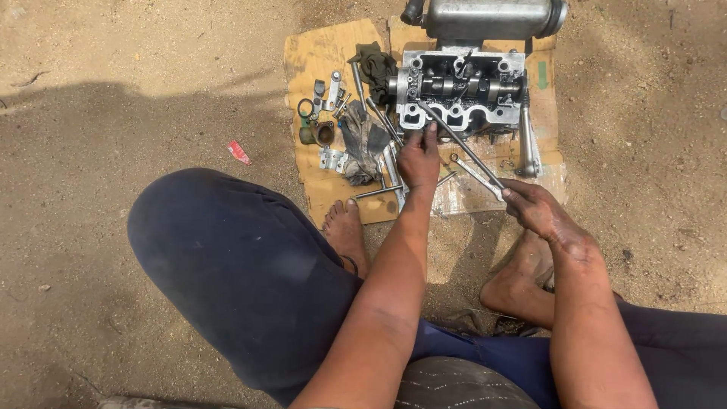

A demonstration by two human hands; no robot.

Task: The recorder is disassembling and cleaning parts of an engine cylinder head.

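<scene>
**Hand and Tool Positions at the Cylinder Head**

Fingers of the right hand (534, 206) are clamped around the near end of a long metal bar (458, 144). Head view: the bar runs diagonally up and left, its far end meeting the near left corner of the cylinder head (462, 95). The left hand (419, 160) rests at the near edge of the cylinder head, fingers together and pressed down; whether they grip anything cannot be told. The cylinder head sits on a cardboard sheet (326, 53) laid on sandy ground. A wrench (477, 176) lies on the cardboard between the hands. Left of the left hand lie a dark rag (363, 144) and small metal parts (322, 113). A grey cylindrical tank (492, 17) lies beyond the cylinder head. Both bare feet rest near the cardboard edge.
</scene>
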